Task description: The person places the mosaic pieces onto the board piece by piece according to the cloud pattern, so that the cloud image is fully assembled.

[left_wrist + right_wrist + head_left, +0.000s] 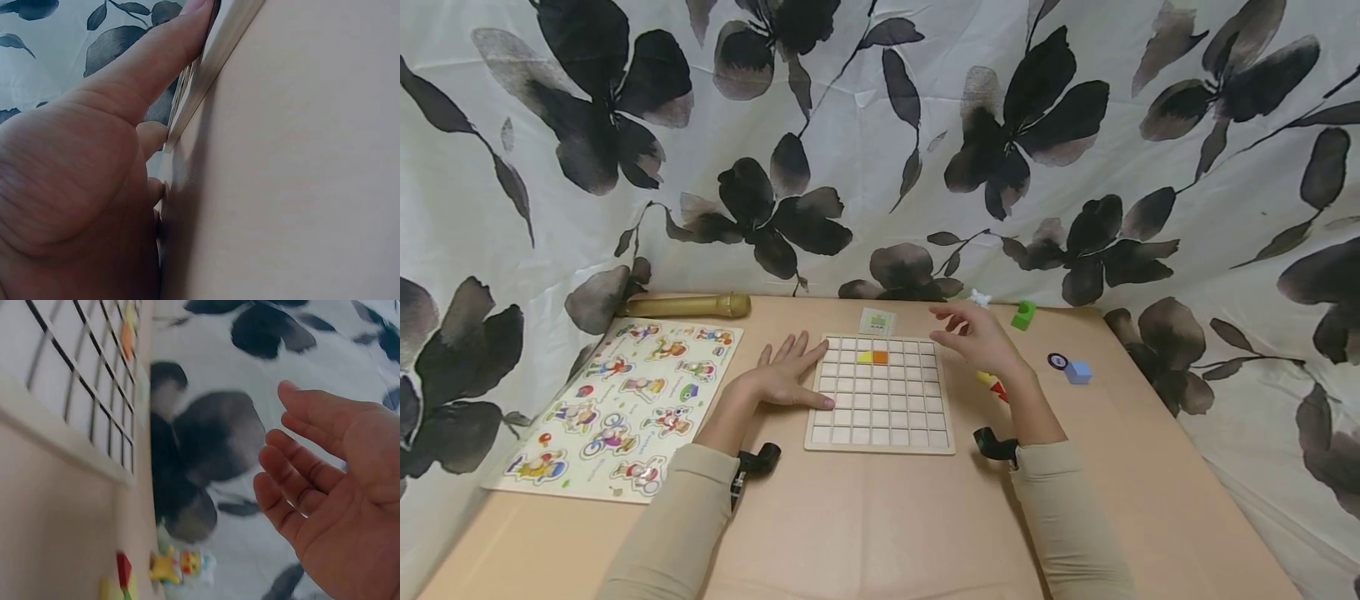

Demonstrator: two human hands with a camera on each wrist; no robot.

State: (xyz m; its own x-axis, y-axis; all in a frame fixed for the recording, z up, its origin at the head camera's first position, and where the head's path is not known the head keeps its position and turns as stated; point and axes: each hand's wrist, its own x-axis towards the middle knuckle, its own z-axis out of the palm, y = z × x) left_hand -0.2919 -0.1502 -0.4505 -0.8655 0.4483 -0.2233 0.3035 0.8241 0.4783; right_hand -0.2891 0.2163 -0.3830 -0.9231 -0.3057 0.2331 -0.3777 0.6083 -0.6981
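Note:
A white grid board [880, 423] lies on the table in the head view. Near its top, a yellow tile [865, 357] and an orange tile [880, 357] sit side by side in the grid. My left hand [781, 379] rests along the board's left edge with fingers spread and thumb on the lower part; the left wrist view shows the thumb [150, 69] against the frame. My right hand [981, 340] is raised beside the board's upper right corner. Its fingers [287, 462] are loosely bent and hold nothing.
A small patterned card [877, 322] lies behind the board. Right of it are a red piece [999, 390], a green piece [1023, 315], a black disc [1057, 361] and a blue block [1078, 372]. A picture board [651, 400] and a bamboo-like tube [688, 306] lie left.

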